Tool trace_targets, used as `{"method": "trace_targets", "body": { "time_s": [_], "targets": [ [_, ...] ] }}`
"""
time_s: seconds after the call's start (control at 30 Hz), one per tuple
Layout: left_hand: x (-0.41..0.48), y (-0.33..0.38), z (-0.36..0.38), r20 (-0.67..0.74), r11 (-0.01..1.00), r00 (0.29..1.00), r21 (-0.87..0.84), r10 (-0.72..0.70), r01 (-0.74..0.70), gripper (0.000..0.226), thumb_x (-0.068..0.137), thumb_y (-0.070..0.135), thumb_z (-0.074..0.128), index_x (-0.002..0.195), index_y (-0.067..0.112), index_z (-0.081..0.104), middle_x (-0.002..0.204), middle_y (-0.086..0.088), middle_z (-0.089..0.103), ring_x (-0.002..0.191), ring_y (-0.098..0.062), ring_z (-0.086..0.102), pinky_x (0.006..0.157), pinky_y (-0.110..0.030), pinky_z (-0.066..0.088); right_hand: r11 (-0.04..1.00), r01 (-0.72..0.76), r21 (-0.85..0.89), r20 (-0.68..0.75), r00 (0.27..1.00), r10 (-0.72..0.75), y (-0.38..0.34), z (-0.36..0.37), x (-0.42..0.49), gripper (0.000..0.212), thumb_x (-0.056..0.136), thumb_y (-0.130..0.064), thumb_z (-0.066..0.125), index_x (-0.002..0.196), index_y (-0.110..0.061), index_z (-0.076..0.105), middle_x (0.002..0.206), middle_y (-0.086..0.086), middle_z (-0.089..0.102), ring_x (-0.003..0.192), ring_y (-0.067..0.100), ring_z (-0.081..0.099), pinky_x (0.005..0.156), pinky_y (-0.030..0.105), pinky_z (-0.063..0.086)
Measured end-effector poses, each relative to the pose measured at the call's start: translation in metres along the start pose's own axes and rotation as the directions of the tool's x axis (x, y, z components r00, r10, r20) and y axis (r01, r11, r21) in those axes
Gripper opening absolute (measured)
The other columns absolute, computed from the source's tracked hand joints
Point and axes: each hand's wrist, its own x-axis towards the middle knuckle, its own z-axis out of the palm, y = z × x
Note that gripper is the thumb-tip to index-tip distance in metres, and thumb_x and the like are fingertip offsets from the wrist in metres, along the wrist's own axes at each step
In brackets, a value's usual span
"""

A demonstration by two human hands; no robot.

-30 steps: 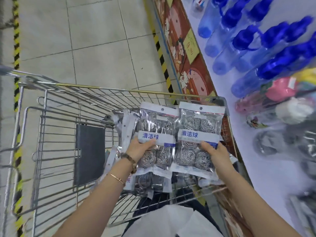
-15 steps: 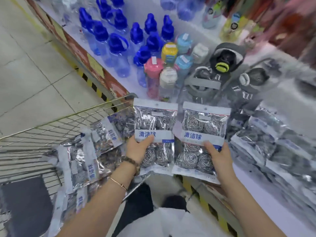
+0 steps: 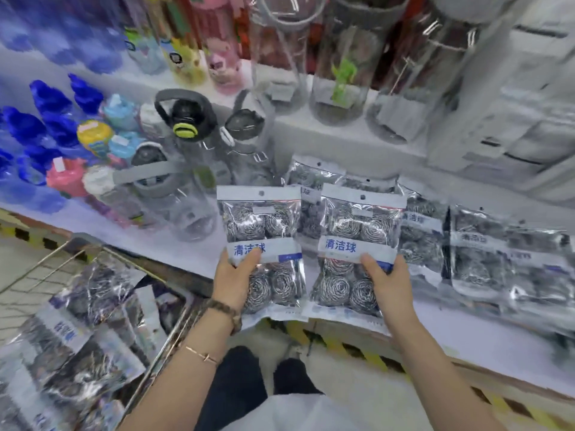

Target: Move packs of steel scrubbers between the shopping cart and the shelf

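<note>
Item: two packs of steel scrubbers, held side by side above the near edge of the shelf [image 3: 186, 253]. The left hand [image 3: 231, 281] grips the left pack [image 3: 263, 231] at its lower left, thumb across the white label band, fingers hidden behind. The right hand [image 3: 387, 283] grips the right pack [image 3: 357, 231] at its lower right in the same way. The packs stand upright, close together, just in front of the packs on the shelf. Each is a flat clear plastic bag with a white header strip and hang hole, and holds four coiled steel-wire balls, two above the blue-lettered band and two below. Shelf stock: a row of like packs [image 3: 479, 253] lying overlapped to the right and behind the held pair. Left of them are clear bottles with grey straps [image 3: 186, 181], then blue-capped bottles [image 3: 53, 119], blurred. The upper tier carries tall clear containers [image 3: 339, 57]. Shopping cart [image 3: 62, 256]: wire basket, near left, holding a loose heap of more packs [image 3: 90, 287], crinkled and glossy. A braided band [image 3: 227, 309] and a thin gold bracelet [image 3: 202, 356] sit on the left wrist.
</note>
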Motion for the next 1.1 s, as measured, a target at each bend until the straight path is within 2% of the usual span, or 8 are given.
{"method": "trace_targets", "body": {
  "time_s": [0.07, 0.2, 0.3, 0.4, 0.63, 0.83, 1.03, 1.1],
  "targets": [
    [0.005, 0.007, 0.013, 0.046, 1.000, 0.999, 0.005, -0.003, 0.002, 0.052, 0.087, 0.028, 0.061, 0.131, 0.012, 0.040, 0.111, 0.007, 0.044, 0.106, -0.011, 0.045, 0.089, -0.024, 0.034, 0.999, -0.012, 0.033, -0.051, 0.999, 0.014, 0.002, -0.012, 0.006, 0.028, 0.089, -0.026, 0.063, 0.110, -0.016, 0.049, 0.091, -0.008, 0.059, 0.079, 0.003, 0.055, 0.064, 0.017, 0.039],
    [0.031, 0.018, 0.031, 0.090, 0.998, 0.996, 0.056, 0.020, -0.026, 0.024, 0.083, 0.025, 0.067, 0.103, 0.018, 0.057, 0.103, 0.000, 0.065, 0.099, -0.021, 0.062, 0.088, -0.037, 0.049, 0.996, -0.038, 0.075, -0.173, 0.984, 0.051, 0.001, -0.025, 0.022, 0.035, 0.087, -0.028, 0.066, 0.114, -0.011, 0.050, 0.089, -0.005, 0.059, 0.079, 0.010, 0.056, 0.071, 0.027, 0.041],
    [0.057, 0.030, 0.045, 0.137, 0.990, 0.989, 0.125, 0.053, -0.070, 0.025, 0.083, 0.027, 0.066, 0.103, 0.017, 0.057, 0.098, 0.004, 0.064, 0.097, -0.018, 0.060, 0.076, -0.026, 0.045, 0.997, -0.048, 0.066, -0.242, 0.968, 0.062, -0.004, -0.033, 0.034, 0.034, 0.086, -0.029, 0.068, 0.109, -0.010, 0.051, 0.090, 0.002, 0.060, 0.076, 0.016, 0.056, 0.066, 0.029, 0.043],
    [0.080, 0.042, 0.065, 0.186, 0.972, 0.980, 0.209, 0.068, -0.106, 0.037, 0.081, 0.036, 0.067, 0.107, 0.011, 0.059, 0.102, 0.001, 0.063, 0.100, -0.021, 0.059, 0.078, -0.029, 0.046, 0.999, -0.034, -0.013, -0.283, 0.959, 0.029, -0.013, -0.042, 0.047, 0.034, 0.084, -0.028, 0.069, 0.109, -0.012, 0.053, 0.094, 0.004, 0.061, 0.079, 0.018, 0.055, 0.070, 0.030, 0.038],
    [0.119, 0.054, 0.109, 0.258, 0.915, 0.965, 0.377, 0.048, -0.146, 0.062, 0.075, 0.040, 0.072, 0.123, 0.007, 0.052, 0.122, -0.008, 0.059, 0.112, -0.026, 0.056, 0.091, -0.035, 0.046, 0.990, -0.053, -0.134, -0.278, 0.961, 0.014, -0.023, -0.044, 0.079, 0.034, 0.084, -0.029, 0.070, 0.105, -0.012, 0.051, 0.082, -0.001, 0.058, 0.070, 0.016, 0.055, 0.059, 0.026, 0.040],
    [0.131, 0.053, 0.130, 0.214, 0.888, 0.977, 0.451, -0.016, -0.085, 0.076, 0.073, 0.048, 0.071, 0.129, 0.004, 0.045, 0.129, -0.014, 0.054, 0.117, -0.031, 0.051, 0.096, -0.044, 0.045, 0.963, -0.140, -0.229, -0.234, 0.969, 0.085, -0.021, -0.035, 0.110, 0.059, 0.079, -0.044, 0.071, 0.120, -0.008, 0.047, 0.082, 0.004, 0.063, 0.078, 0.028, 0.061, 0.077, 0.045, 0.051],
    [0.123, 0.048, 0.147, 0.206, 0.829, 0.978, 0.544, 0.019, -0.130, 0.057, 0.083, 0.038, 0.063, 0.123, 0.004, 0.040, 0.078, 0.004, 0.052, 0.086, -0.023, 0.058, 0.065, -0.028, 0.045, 0.954, -0.125, -0.271, -0.168, 0.983, 0.081, -0.015, -0.037, 0.122, 0.055, 0.084, -0.039, 0.067, 0.123, -0.006, 0.047, 0.088, 0.005, 0.061, 0.079, 0.025, 0.057, 0.067, 0.031, 0.039],
    [0.120, 0.045, 0.148, 0.216, 0.807, 0.973, 0.558, 0.086, -0.195, 0.067, 0.082, 0.036, 0.066, 0.132, 0.005, 0.035, 0.093, -0.001, 0.059, 0.093, -0.023, 0.057, 0.073, -0.030, 0.048, 0.957, -0.103, -0.271, -0.156, 0.986, 0.062, -0.013, -0.038, 0.125, 0.048, 0.085, -0.036, 0.067, 0.119, -0.007, 0.049, 0.088, 0.000, 0.060, 0.081, 0.024, 0.058, 0.063, 0.029, 0.038]
  ]
}}
